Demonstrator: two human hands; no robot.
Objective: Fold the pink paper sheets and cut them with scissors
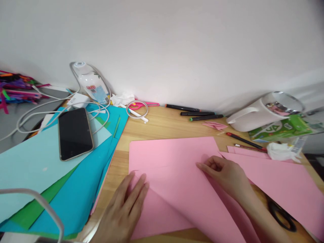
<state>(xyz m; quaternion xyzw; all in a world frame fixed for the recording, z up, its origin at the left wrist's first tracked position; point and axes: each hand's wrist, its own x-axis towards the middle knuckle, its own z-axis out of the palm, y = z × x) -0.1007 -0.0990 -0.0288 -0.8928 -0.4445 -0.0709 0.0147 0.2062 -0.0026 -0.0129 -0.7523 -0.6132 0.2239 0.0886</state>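
Note:
A large pink paper sheet [174, 152] lies on the wooden table in front of me, its near part lifted and curving toward the lower right. Over its left side, my left hand [126, 202] rests with fingers stretched out, pressing the paper down. My right hand [225, 172] pinches the paper's right side between thumb and forefinger, other fingers curled. More pink paper [273, 172] lies to the right of my wrist. Partly under it show the dark handles of scissors [280, 212].
Left are blue and green paper sheets [83, 189] with a phone [76, 135], a white cable and a bottle [92, 82]. Several markers [197, 113], pink-handled scissors [146, 104] and a tape roll [137, 109] lie along the wall. A white mug [250, 116] stands back right.

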